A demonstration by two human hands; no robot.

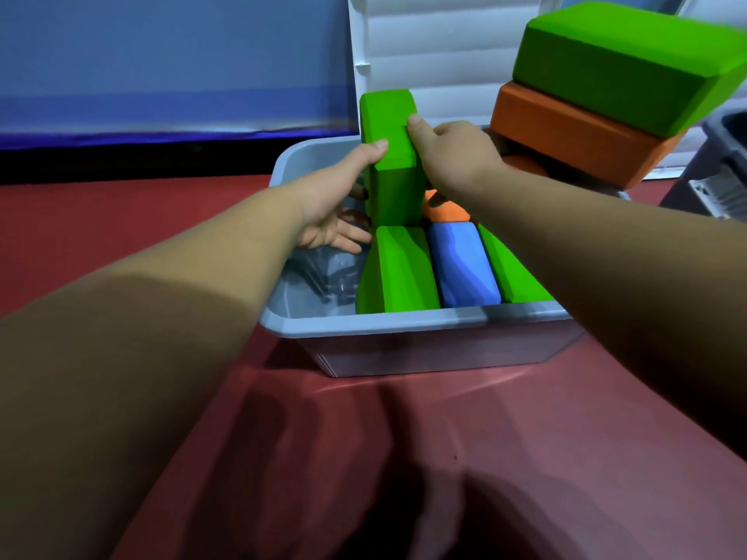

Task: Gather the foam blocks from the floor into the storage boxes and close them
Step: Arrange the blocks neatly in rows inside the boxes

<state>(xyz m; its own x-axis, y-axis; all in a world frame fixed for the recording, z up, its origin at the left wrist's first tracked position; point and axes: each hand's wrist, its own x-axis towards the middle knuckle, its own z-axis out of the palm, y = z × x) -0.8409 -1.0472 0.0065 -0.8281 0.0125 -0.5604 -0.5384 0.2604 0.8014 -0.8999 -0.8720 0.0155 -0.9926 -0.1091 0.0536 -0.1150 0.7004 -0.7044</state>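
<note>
A grey storage box [376, 323] stands on the red floor, its white lid [436, 58] upright behind it. Inside, along the near wall, stand a green block [404, 272], a blue block [465, 268] and another green block [509, 272]; an orange block [444, 212] shows behind them. Both hands hold an upright green foam block [394, 163] over the box's back left. My left hand [335, 208] grips its left side, thumb on the front face. My right hand [452, 155] grips its right side.
A green block [630, 62] lies on an orange block [582, 135], stacked at the box's back right corner. Part of a second grey box [723, 155] shows at the right edge. The box's left part is unfilled. A blue wall runs behind on the left.
</note>
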